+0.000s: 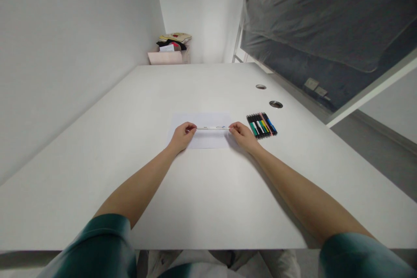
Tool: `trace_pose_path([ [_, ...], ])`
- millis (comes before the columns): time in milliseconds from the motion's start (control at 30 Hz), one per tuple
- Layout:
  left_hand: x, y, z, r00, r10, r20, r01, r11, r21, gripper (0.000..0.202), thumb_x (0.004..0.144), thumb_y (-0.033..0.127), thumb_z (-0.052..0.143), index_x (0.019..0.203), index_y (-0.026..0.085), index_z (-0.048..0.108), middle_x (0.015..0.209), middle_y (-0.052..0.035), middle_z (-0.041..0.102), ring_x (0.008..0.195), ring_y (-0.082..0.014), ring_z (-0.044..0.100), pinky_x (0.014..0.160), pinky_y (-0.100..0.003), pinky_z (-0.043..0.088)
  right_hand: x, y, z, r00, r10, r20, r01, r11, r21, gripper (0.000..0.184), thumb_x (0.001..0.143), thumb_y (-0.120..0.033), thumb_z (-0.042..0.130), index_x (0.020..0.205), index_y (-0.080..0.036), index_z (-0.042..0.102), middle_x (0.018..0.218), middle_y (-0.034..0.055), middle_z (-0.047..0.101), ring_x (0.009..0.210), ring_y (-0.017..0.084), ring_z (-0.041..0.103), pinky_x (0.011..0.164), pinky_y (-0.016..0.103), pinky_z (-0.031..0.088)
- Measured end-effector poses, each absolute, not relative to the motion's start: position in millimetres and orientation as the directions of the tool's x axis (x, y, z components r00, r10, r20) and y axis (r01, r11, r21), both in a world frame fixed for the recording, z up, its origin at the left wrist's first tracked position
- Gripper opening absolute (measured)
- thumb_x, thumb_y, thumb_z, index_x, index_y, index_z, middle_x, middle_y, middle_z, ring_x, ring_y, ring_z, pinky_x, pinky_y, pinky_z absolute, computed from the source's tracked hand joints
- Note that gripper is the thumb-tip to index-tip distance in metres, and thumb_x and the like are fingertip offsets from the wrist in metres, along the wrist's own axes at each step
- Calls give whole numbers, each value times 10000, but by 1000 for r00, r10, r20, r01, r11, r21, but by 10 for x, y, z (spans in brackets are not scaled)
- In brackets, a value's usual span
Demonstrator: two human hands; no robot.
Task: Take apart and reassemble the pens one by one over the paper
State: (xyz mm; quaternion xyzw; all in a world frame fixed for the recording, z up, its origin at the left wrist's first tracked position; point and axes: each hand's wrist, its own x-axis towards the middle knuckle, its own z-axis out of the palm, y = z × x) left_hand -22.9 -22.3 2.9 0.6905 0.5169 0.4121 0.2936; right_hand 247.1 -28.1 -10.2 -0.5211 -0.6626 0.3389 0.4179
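A slim white pen with small dark markings stretches level between my two hands. My left hand pinches its left end between thumb and fingers. The right end is pinched by my right hand in the same way. Both tips are partly hidden by my fingers. Beneath the pen lies a blank white sheet of paper on the white table. Just to the right of my right hand is a row of pens, mostly black, with green, white, yellow, pink and blue parts.
Two round metal-rimmed holes are set in the table at the right. A pale box with cloth items stands beyond the far edge. A wall runs along the left. At the right is a bed frame with plastic sheeting.
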Motion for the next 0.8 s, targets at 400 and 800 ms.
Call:
trace_pose_path([
  [400, -241, -215, 23, 124, 957, 264, 492, -290, 821, 190, 819, 295, 553, 887, 147, 650, 875, -61, 695, 752, -163, 598, 752, -314, 495, 2449, -307, -47, -98, 976, 196, 433, 219, -874, 263, 774, -461, 517, 845, -211, 560, 573, -53, 416, 535, 130, 363, 528, 276, 252],
  [800, -231, -212, 13, 130, 955, 268, 476, -297, 828, 198, 817, 317, 541, 872, 159, 647, 847, -54, 680, 767, -170, 596, 752, -311, 480, 2442, -322, -12, -89, 978, 190, 449, 210, -868, 264, 789, -458, 498, 823, -203, 557, 570, -49, 431, 535, 132, 366, 529, 278, 255],
])
